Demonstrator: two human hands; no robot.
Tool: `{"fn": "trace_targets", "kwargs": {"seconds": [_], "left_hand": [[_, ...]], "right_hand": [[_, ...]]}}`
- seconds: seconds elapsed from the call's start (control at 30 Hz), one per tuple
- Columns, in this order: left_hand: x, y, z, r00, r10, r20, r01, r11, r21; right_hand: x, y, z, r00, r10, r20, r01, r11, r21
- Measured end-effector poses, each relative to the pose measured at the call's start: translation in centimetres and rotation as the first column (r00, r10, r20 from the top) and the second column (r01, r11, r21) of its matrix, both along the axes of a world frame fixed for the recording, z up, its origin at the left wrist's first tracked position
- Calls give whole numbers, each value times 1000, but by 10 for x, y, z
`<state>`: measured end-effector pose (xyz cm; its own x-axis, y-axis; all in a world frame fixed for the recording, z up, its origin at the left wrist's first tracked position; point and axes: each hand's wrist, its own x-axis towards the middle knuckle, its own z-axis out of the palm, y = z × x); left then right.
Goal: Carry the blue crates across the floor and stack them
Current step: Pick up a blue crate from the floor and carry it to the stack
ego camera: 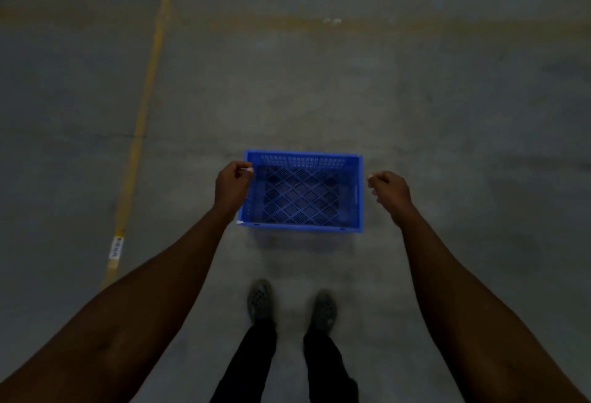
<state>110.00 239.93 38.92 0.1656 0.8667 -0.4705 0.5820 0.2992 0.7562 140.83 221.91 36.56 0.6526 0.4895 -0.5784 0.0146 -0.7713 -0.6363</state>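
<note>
One blue slatted crate (303, 192) sits upright and empty on the concrete floor in front of my feet. My left hand (232, 185) hangs over the crate's left wall with its fingers curled at the rim; I cannot tell whether they grip it. My right hand (388, 193) is just off the crate's right wall, a small gap between them, fingers loosely curled and holding nothing. No other crate is in view.
A yellow painted line (145, 108) runs up the floor on the left, with a white label (115, 247) on it. A faded yellow band (319, 22) crosses at the far end. My two shoes (260, 302) stand just behind the crate.
</note>
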Motion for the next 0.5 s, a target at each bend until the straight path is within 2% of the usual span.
{"fn": "trace_targets", "kwargs": {"seconds": [0.07, 0.23, 0.37, 0.5], "left_hand": [[2, -14, 53, 999, 20, 45, -19, 999, -26], [2, -53, 169, 983, 103, 153, -67, 973, -222], [-4, -83, 240, 962, 139, 237, -88, 973, -214], [-20, -110, 284, 951, 104, 290, -42, 977, -211]], "right_hand": [[-6, -8, 51, 1000, 3, -28, -2, 1000, 28], [-31, -30, 172, 993, -9, -120, 19, 996, 89], [-55, -57, 244, 988, -47, -145, 64, 991, 117], [-87, -93, 296, 983, -121, -141, 139, 982, 127]]}}
